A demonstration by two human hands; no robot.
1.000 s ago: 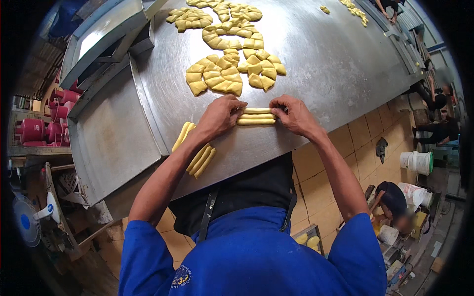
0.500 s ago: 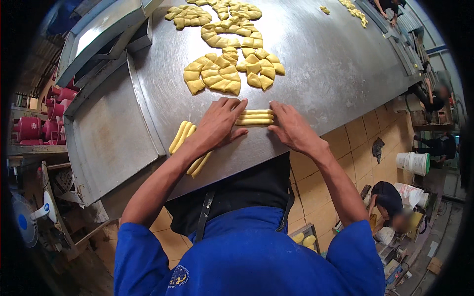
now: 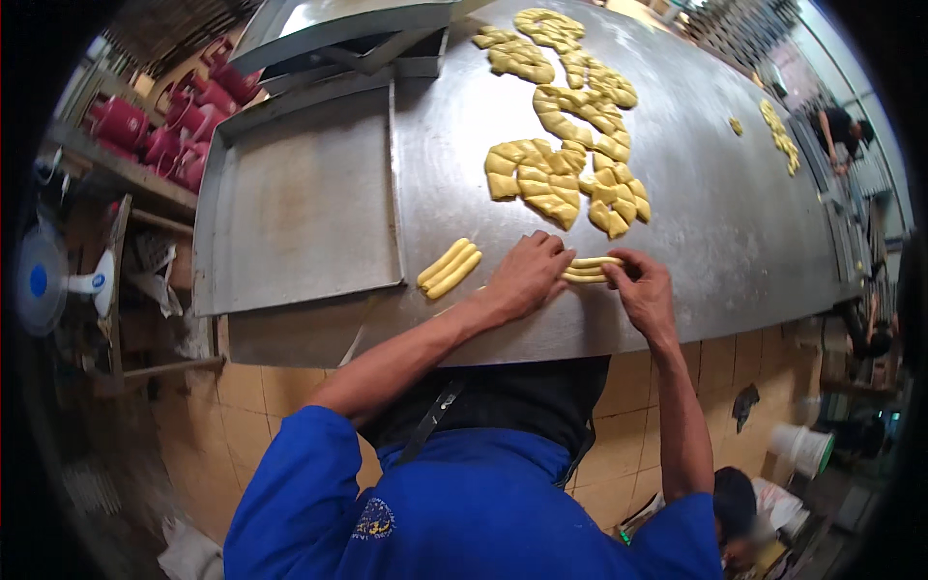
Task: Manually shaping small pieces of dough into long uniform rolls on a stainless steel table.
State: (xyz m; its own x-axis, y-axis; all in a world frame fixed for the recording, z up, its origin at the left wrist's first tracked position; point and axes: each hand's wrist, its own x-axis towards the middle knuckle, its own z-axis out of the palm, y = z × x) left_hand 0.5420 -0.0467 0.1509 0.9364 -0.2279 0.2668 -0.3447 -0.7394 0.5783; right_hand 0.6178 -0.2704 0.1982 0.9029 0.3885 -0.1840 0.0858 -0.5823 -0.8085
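Note:
Several yellow dough ropes [image 3: 586, 270] lie side by side on the metal table, between my two hands. My left hand [image 3: 530, 275] is closed over their left end, fingers curled together. At the right end, the thumb and fingers of my right hand [image 3: 642, 288] pinch the ropes. Another set of dough ropes [image 3: 449, 268] rests on the table to the left of my left hand, beyond my forearm, untouched. Farther off, cut yellow dough pieces [image 3: 551, 184] are spread in clusters.
An empty metal tray [image 3: 300, 193] sits on the table [image 3: 715, 232] at the left, with more trays [image 3: 338, 34] stacked behind it. Pink gas cylinders [image 3: 121, 126] and a fan [image 3: 72, 280] stand at far left. Small dough bits [image 3: 778, 135] lie far right; other people work beyond.
The view has swung left, so the table and dough appear shifted right. My right hand has gone from lying beside the ropes' end to pinching it; my left fingers have curled over the other end.

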